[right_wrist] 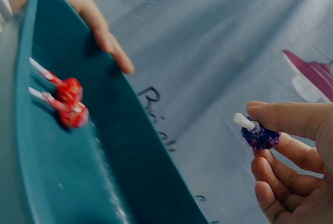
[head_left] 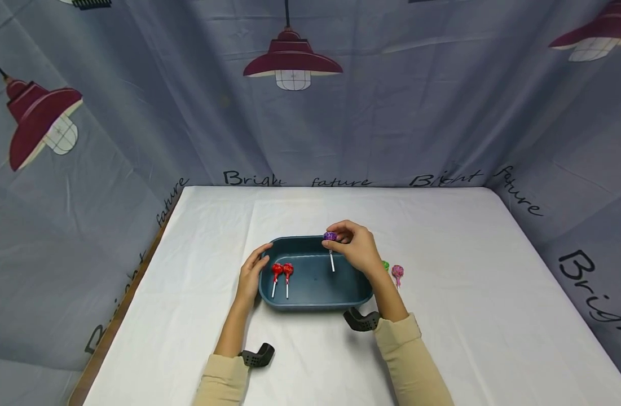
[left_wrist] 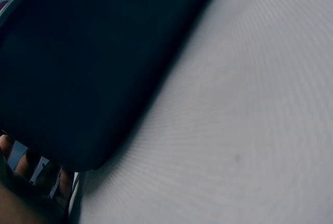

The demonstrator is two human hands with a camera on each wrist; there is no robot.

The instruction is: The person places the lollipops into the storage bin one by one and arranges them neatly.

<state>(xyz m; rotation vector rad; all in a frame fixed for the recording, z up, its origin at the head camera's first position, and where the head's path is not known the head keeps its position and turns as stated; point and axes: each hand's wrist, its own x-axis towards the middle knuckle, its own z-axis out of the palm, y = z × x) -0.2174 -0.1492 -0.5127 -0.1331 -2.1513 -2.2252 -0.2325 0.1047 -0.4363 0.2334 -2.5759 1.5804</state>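
Note:
A dark teal tray [head_left: 310, 301] stands on the white-covered table. My left hand [head_left: 250, 274] holds its left end, with fingers [right_wrist: 106, 39] along the rim. Above the tray's far right part, my right hand [head_left: 358, 248] pinches a purple-wrapped lollipop [head_left: 330, 236] by its head between thumb and fingers. The white stick points down in the head view. Inside the tray on the left lie two red lollipops [head_left: 287, 269], side by side with sticks toward the near edge. The left wrist view shows mostly the tray's dark outer wall [left_wrist: 88, 68].
A pink lollipop [head_left: 397, 272] and a partly hidden green lollipop [head_left: 386, 265] lie on the table right of the tray, beside my right forearm. A white cloth [head_left: 467, 316] covers the table. A grey curtain [head_left: 391, 124] with printed lamps hangs behind and at the sides.

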